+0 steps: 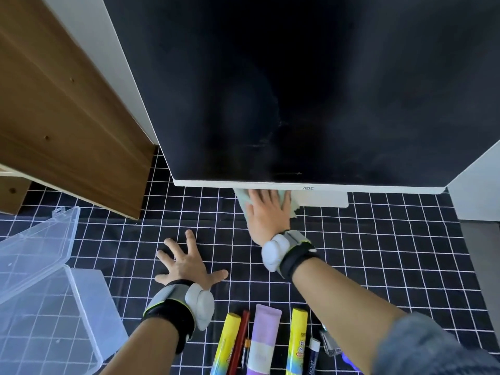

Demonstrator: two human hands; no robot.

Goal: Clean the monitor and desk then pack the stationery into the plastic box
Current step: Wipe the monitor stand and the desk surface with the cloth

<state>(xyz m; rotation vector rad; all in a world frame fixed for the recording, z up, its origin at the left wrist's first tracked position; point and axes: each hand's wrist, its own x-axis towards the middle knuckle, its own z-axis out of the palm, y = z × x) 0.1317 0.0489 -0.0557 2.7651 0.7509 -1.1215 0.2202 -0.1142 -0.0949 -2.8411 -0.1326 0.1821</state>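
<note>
Right hand (266,212) flat on the cloth (287,203) under the monitor (297,90), fingers straight and close together. Left hand (186,265) rests on the desk (378,239), fingers spread wide.

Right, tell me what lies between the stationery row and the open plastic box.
Only the left hand and its forearm, spread flat on the grid cloth, lie between the stationery and the plastic box. Nothing else visible blocks that path.

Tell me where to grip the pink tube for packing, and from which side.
Take the pink tube across its middle, hand coming down from above, fingers on its two long edges. It lies flat with its crimped end toward the monitor, with narrow gaps beside it: red pencil on its left, yellow tube on its right.
</note>
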